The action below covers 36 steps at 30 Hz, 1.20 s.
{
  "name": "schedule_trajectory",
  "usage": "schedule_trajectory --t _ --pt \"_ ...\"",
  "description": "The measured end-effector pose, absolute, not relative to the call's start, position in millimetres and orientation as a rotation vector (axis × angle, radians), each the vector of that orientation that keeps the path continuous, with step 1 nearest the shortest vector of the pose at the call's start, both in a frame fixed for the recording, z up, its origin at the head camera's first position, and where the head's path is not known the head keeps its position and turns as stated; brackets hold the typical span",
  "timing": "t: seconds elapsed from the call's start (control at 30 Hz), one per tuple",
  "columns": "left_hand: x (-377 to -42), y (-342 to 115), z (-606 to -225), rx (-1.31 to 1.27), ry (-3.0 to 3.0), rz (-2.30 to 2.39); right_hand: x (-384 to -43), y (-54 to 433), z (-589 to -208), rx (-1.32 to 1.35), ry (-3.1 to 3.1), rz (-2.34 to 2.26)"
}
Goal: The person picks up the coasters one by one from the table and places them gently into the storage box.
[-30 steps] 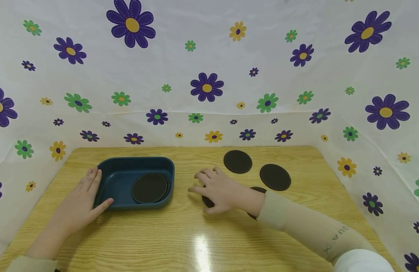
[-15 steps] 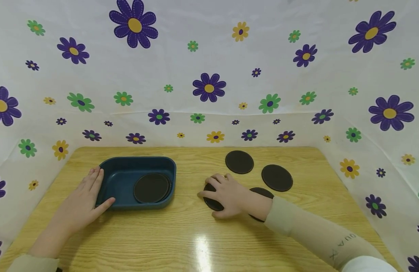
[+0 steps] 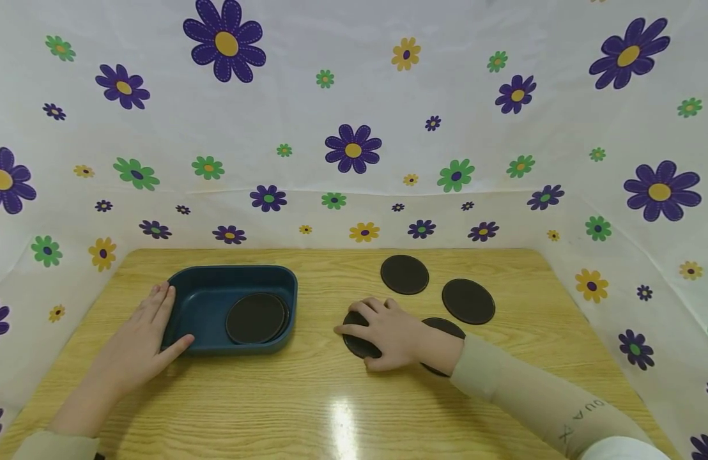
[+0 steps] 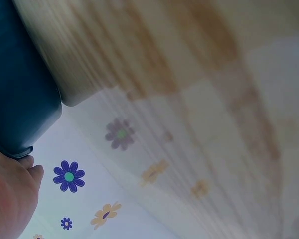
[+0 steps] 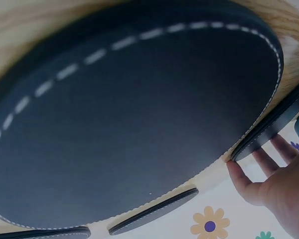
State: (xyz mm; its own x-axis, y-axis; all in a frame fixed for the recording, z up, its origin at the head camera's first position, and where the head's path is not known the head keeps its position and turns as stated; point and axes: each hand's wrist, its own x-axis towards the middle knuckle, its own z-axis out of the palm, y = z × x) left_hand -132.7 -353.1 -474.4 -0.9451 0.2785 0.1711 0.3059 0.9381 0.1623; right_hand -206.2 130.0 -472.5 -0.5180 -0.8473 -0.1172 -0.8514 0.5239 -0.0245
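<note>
The left hand [image 3: 132,348] is resting straight-fingered against the tray [image 3: 201,319], apparently steadying it; two stacked discs [image 3: 256,318] are lying inside. The right hand [image 3: 391,335] is gripping a disc [image 3: 360,349] round its edge, probably the surest hold, three others [image 3: 468,301] lying nearby on the table [image 3: 262,399].

Near the left edge of the table [image 3: 262,406], the left hand [image 3: 132,345] is laid, fingers straight, thumb spread; well inside the right edge, the right hand [image 3: 392,335] is held, fingers bent.
</note>
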Motion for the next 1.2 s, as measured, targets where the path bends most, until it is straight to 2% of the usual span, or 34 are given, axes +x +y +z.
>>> schedule_trajectory --t 0.77,1.2 --pt "-133.8 -354.1 -475.1 -0.455 -2.959 -0.278 -215.3 119.4 -462.4 -1.513 2.687 0.053" --pt "-131.9 -353.9 -475.2 -0.446 -2.958 -0.286 -229.1 101.2 -439.9 -1.524 2.769 0.076"
